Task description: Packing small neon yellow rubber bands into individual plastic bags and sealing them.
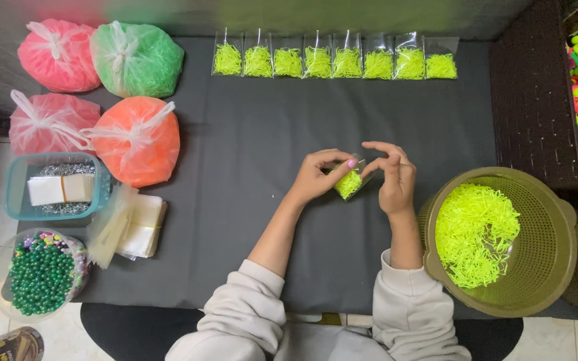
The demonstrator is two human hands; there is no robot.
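- Two hands meet at the centre of the dark bench [249, 220], pinching one small clear bag [349, 180] of neon-yellow bands between them.
- Left hand [316, 177]: fingers closed on the bag's left edge.
- Right hand [396, 177]: fingers closed on the bag's upper right corner, index raised.
- At 12 o'clock from the hands, eight filled bags [334, 62] lie in a row.
- At 4 o'clock, an olive basket [543, 254] holds loose yellow bands [473, 230].
- At 9 to 10 o'clock, four tied sacks [135, 140]; empty bags [135, 224] at 8 o'clock.
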